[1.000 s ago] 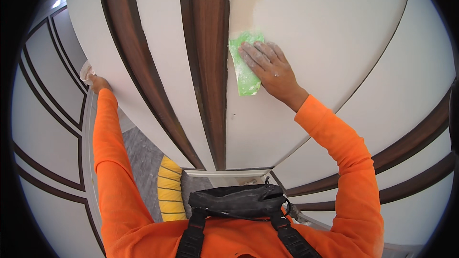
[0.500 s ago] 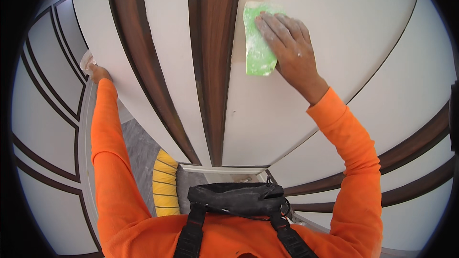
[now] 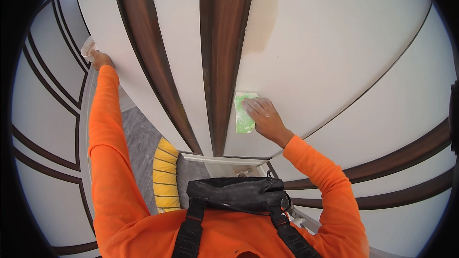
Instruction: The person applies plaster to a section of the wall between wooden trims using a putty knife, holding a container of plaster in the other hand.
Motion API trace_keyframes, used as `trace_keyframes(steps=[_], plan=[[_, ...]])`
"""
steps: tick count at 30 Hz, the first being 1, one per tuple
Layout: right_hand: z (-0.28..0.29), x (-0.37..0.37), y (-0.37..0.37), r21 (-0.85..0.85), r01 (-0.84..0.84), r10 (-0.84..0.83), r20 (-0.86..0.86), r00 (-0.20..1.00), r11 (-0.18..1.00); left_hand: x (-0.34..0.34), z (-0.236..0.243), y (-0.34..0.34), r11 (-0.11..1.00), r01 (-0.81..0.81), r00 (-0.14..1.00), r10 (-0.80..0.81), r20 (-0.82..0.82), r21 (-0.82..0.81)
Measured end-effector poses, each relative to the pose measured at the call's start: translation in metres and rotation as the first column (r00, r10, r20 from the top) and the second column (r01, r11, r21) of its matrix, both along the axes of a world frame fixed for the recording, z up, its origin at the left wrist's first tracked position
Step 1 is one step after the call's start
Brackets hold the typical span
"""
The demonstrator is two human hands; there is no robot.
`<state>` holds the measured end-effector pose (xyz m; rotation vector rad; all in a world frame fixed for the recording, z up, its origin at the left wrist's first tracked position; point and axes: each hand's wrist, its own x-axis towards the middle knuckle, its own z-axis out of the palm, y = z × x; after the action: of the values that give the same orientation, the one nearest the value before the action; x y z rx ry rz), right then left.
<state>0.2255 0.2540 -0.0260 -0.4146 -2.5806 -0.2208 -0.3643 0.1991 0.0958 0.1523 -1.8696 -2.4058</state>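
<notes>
A green pad (image 3: 244, 118) is pressed flat against the white panel (image 3: 334, 57) by the right hand (image 3: 264, 120), fingers spread and laid over the pad's right half, palm down on the surface. The pad is seen low on the panel, just right of the dark brown strip (image 3: 224, 57) that runs up the middle, and its left edge is left uncovered by the fingers. Above it, further up the panel, a tan smudge (image 3: 260, 24) is visible, well apart from the pad.

Over on the left, the left hand (image 3: 98, 59) is stretched far out and closed around the edge of the panel, where a small whitish thing (image 3: 88, 48) is gripped or touched; what it is cannot be told. A second brown strip (image 3: 153, 62) curves between the two hands.

Both arms are covered by orange sleeves (image 3: 110, 162). Near the bottom, a black pouch (image 3: 234, 193) on black straps is worn on the chest. Below the panel, to the left, a yellow ribbed hose (image 3: 165, 174) is seen lying on grey floor (image 3: 141, 138). More white panels with dark trim (image 3: 43, 114) are seen at the far left
</notes>
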Motion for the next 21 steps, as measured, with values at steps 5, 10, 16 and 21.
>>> trace_keyframes(steps=[5, 10, 16, 21], plan=[[0.029, -0.018, -0.036, -0.747, -0.475, -0.348, -0.648, 0.678, 0.465, 0.000, 0.002, -0.001, 0.995, -0.014, 0.999, 0.010, 0.037, 0.095], [0.025, -0.021, -0.034, -0.714, -0.661, -0.560, -0.653, 0.509, 0.232, -0.016, -0.005, 0.004, 1.000, -0.017, 0.999, 0.017, 0.035, -0.015], [0.017, -0.050, -0.041, -0.573, -0.460, -0.440, -0.818, 0.370, 0.678, -0.029, -0.009, 0.009, 1.000, 0.012, 0.999, -0.013, 0.036, 0.019], [-0.004, -0.044, -0.059, -0.673, -0.482, -0.483, -0.739, 0.470, 0.561, -0.011, -0.004, -0.004, 0.992, 0.056, 0.998, -0.058, 0.011, 0.113]])
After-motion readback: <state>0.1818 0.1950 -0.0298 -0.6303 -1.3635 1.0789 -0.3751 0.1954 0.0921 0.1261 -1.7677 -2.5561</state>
